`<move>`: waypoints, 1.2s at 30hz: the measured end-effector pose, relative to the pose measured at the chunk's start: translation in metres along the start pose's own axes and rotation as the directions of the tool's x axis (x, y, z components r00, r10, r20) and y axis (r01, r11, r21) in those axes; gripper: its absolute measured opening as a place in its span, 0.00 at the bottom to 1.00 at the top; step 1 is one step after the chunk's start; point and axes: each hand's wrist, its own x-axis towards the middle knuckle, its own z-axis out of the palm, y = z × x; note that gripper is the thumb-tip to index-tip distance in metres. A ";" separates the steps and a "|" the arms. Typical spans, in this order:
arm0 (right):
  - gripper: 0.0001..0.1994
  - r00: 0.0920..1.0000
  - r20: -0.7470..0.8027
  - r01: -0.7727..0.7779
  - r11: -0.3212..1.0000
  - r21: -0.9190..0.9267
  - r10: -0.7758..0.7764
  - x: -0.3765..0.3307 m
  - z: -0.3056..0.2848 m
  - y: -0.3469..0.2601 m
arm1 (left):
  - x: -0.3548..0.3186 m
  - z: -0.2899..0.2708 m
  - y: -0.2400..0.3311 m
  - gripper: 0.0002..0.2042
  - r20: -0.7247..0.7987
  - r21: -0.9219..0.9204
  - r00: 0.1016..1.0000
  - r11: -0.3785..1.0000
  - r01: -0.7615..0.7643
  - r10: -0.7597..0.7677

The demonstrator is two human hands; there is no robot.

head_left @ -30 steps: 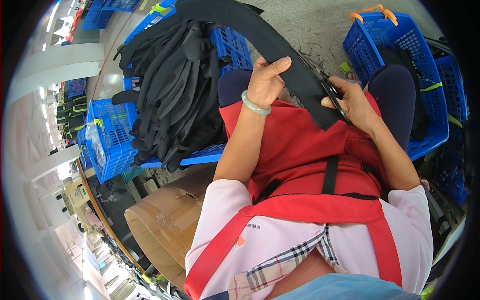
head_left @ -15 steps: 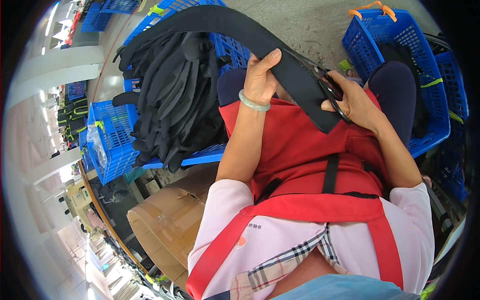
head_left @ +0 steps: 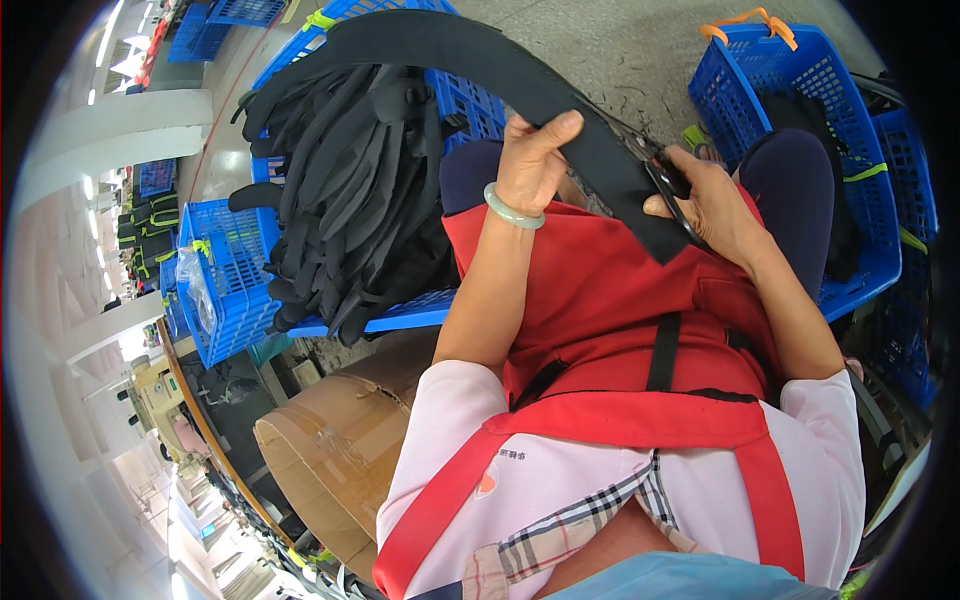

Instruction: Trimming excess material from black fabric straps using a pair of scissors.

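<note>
A long, curved black padded strap (head_left: 470,52) stretches from the crate on the left across to above my lap. My left hand (head_left: 535,165) grips it, thumb on top and fingers underneath. In my right hand (head_left: 718,205) are scissors with dark handles (head_left: 675,205), their blades lying along the strap's far edge close to its near end. How far the blades are apart is hard to make out. Many similar black straps (head_left: 350,200) lie heaped in a blue crate (head_left: 400,315) beside my left arm.
At the right stands another blue crate (head_left: 850,290) with an orange tie and dark pieces inside. A smaller blue crate (head_left: 225,290) is at the left, near a brown cardboard box (head_left: 340,440). Small dark scraps lie on the floor (head_left: 600,50) ahead.
My left hand and the strap have shifted slightly to the right. The scissors stay at the strap's edge in my right hand, which has barely moved.
</note>
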 end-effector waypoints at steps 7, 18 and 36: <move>0.31 0.998 -0.059 0.025 0.998 0.059 -0.021 0.000 -0.002 0.005 | 0.001 -0.003 0.002 0.09 0.037 -0.016 0.999 1.000 0.021 -0.020; 0.30 0.999 -0.031 -0.027 0.994 -0.108 0.024 0.002 -0.001 -0.011 | 0.001 -0.001 0.003 0.08 -0.034 -0.001 0.999 0.999 -0.033 0.033; 0.29 0.993 0.113 -0.006 0.989 -0.150 0.023 -0.002 -0.012 -0.006 | 0.001 -0.001 0.002 0.08 -0.005 -0.078 1.000 0.997 -0.002 0.001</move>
